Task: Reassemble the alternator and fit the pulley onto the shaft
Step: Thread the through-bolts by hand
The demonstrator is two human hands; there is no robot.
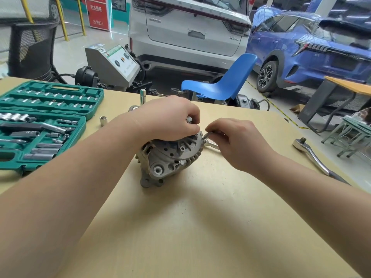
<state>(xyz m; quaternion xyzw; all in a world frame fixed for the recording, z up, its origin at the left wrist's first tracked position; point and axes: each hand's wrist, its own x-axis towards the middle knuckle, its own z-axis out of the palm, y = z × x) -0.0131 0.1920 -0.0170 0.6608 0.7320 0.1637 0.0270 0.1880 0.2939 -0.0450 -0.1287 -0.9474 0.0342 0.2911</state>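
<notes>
Alternator (170, 157) mid-table. Left hand (170, 119) grips its top, curled round something silver, possibly the pulley. Right hand (236, 141) pinches a small metal tool (208, 135) at the housing edge. Risk: tool slips, fastener cross-threads.

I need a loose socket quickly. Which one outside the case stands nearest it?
The short socket standing just right of the green case; the tall socket stands farther back.

A pale wooden bench (200, 227) carries everything. The alternator (168, 157) sits near its middle. An open green socket case (40, 125) lies along the left edge, a loose socket (103, 121) just beside it. A tall socket (143, 97) stands upright by the far edge. A ratchet (313, 157) lies near the right edge.
</notes>
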